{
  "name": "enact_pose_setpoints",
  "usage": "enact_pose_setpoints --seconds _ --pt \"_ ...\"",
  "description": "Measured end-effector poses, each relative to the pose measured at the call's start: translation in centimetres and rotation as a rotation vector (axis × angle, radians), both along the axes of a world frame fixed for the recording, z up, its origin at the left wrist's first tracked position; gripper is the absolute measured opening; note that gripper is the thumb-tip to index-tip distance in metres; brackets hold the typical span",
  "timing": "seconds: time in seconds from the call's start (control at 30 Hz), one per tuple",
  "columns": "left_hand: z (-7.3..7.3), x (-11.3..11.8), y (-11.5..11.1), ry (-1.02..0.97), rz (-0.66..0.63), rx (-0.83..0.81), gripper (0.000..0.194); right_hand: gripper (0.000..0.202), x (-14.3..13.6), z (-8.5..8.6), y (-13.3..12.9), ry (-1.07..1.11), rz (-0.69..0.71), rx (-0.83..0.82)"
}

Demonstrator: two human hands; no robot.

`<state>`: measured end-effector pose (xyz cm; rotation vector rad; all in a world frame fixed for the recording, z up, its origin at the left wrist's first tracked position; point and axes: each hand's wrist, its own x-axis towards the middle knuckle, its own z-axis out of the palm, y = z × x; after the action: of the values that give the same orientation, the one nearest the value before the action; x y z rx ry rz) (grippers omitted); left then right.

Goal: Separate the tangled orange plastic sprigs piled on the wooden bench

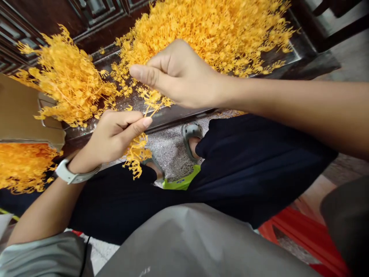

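Left hand (122, 134) has thumb and forefinger pinched on the stems of a yellow sprig (152, 100), out over the front edge of the dark wooden bench (170, 115). Key relation: from the pinch, the sprig's upper stems run up and right toward the right hand (175, 77), heads just below that palm; more heads hang below the left hand. So long axis is roughly hand to hand, left nearer, actually gripping. Right hand: fingers curled, thumb pressed down over them; can't tell if anything's pinched inside. Big pile (213, 34) sits behind it at the bench's right end, small bunch (67, 80) toward the left end, beside the cardboard box (20, 107).
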<state>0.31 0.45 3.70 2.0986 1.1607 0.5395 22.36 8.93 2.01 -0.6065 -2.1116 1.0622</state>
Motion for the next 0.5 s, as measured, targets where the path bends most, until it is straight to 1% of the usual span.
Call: enact_pose_setpoints --seconds 0.1,0.17,0.27,0.33,0.4,0.5 --pt "0.0 0.1 -0.1 -0.010 -0.016 -0.107 0.063 0.065 0.3 0.3 -0.6 -0.033 0.019 -0.081" --pt "-0.3 -0.1 0.1 -0.035 -0.016 -0.149 0.062 0.066 0.3 0.2 -0.8 -0.032 0.010 -0.138" --pt "-1.0 -0.5 0.6 -0.052 -0.007 -0.121 0.060 0.068 0.2 0.1 -1.0 0.017 -0.021 -0.197" --pt "-1.3 -0.7 1.0 -0.048 -0.015 -0.114 0.059 0.068 0.2 0.1 -1.0 0.049 -0.011 -0.225" --pt "-1.3 -0.7 1.4 -0.047 -0.024 -0.136 0.058 0.067 0.3 0.1 -1.1 0.064 -0.002 -0.260" --pt "-1.1 -0.5 1.7 -0.060 -0.028 -0.142 0.059 0.065 0.3 0.2 -1.3 0.077 -0.041 -0.322"
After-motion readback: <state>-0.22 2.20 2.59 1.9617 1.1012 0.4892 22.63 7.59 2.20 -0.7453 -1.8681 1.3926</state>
